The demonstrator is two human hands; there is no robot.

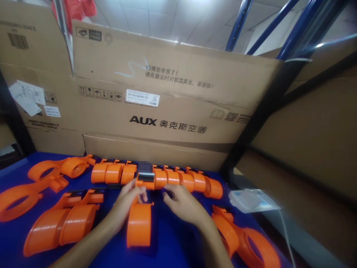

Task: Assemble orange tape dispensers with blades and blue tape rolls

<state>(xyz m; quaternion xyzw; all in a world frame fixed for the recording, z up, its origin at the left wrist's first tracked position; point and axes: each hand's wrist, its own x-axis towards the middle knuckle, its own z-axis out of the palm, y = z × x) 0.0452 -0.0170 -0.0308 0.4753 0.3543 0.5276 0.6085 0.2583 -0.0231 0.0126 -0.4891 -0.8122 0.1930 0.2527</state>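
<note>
My left hand is closed around the neck of an orange tape dispenser in the middle of the table. Its round hub points toward me, and its head, with a dark plate and a pale toothed edge, points away. Just right of that head is my right hand, apart from the dispenser's hub. Its fingers are curled in and thumb and fingertips come close together; whether something small is between them is hidden. Behind both hands, a row of similar orange tape dispensers lines the back of the table.
More orange dispensers lie on the left, others at the front right. The blue table ends at a cardboard wall. A clear plastic box sits at the right edge with a white cable. Dark rack posts flank the table.
</note>
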